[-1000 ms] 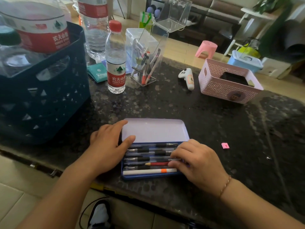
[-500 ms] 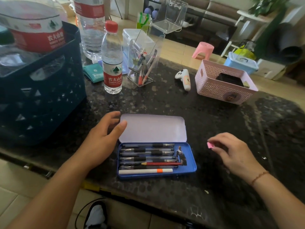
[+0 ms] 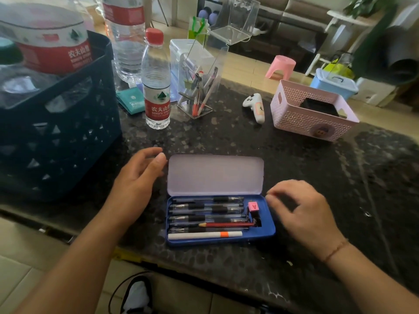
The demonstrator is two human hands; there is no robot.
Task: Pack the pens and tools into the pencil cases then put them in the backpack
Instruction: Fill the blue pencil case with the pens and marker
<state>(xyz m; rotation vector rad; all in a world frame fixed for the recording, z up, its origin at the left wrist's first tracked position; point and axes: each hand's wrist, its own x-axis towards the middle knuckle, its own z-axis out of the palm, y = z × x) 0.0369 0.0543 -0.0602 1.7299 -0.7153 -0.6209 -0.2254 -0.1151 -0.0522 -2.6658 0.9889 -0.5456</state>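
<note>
At the lower centre of the frame a blue metal pencil case [image 3: 268, 225] is seen lying open on the dark speckled stone bench [image 3: 249, 137], its pale lilac lid [image 3: 215, 174] folded back flat toward the upper part of the frame. Inside the tray several black-gripped gel pens [image 3: 207, 208] are laid in rows, with a red pencil [image 3: 226, 225] and a white pen with an orange band [image 3: 205, 235] nearest the lower edge; how many pens lie there cannot be counted with certainty, since they overlap. A small pink eraser marked with a letter [image 3: 253, 206] is found at the right end of the tray, above a dark small object [image 3: 256, 219] that is hard to make out. The left hand [image 3: 136, 184] is held just left of the lid, fingers [image 3: 159, 159] spread loosely and nothing gripped. The right hand [image 3: 303, 211] hovers just right of the case, fingers curled apart and blurred, with nothing held. At the upper left a dark blue plastic crate [image 3: 68, 137] is cut off by the frame edge. A pink perforated basket [image 3: 308, 118] is seen at the upper right, its dark contents unclear. No backpack can be made out.
</note>
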